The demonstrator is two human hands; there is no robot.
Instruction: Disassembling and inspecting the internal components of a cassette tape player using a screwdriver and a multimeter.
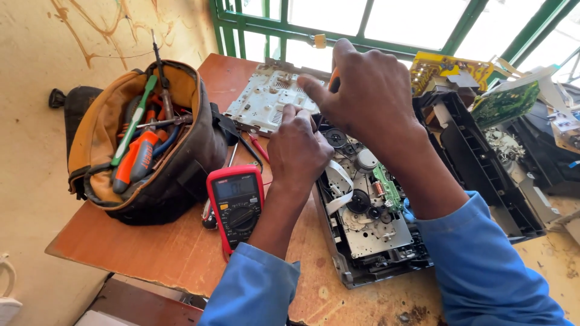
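An opened electronic deck (368, 223) with gears, a white ribbon cable and a small green board lies on the wooden table (151, 253). My right hand (362, 96) is above its far end, gripping a screwdriver with an orange handle (333, 78) that is mostly hidden by the fingers. My left hand (299, 148) rests with curled fingers against the deck's near-left corner, beside a perforated white metal plate (272, 99). Whether the left fingers pinch anything is hidden.
A tan and black tool bag (151, 145) full of screwdrivers and pliers stands at the left. A red multimeter (237, 202) lies in front of it. Black casing parts (483, 163), a yellow board (447, 66) and a green circuit board (504, 102) crowd the right.
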